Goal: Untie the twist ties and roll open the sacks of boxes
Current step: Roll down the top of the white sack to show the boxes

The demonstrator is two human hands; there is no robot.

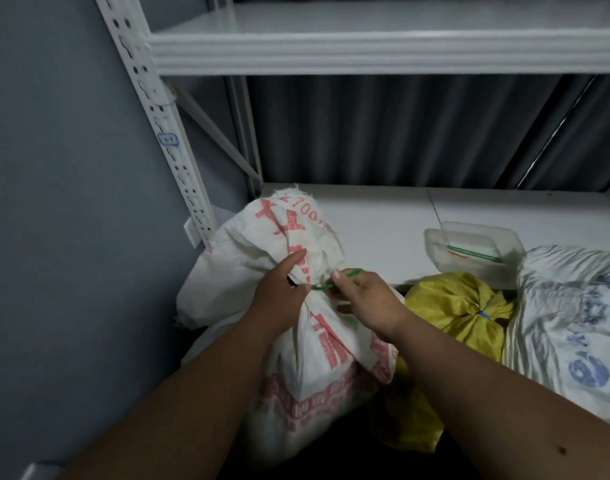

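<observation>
**Mid-untwist: green tie at the sack neck**

Now the left hand [279,289] grips the gathered neck of the red-printed sack [307,344], fingers curled round the bunched weave, while the right hand [360,299] pinches the free end of the green tie [334,280] between thumb and fingertip. The tie is wrapped round the neck just between the two hands. Likely risks: turning the end the wrong way would tighten the twist instead of loosening it; a slipped pinch would let the thin wire spring back against the neck; a slack left grip could let the sack, which leans against the shelf post [165,133], sag or tip. Beside it the yellow sack [459,306] is closed by a blue tie [483,314], and the blue-printed sack [573,320] lies to the right, so those appear not yet opened
</observation>
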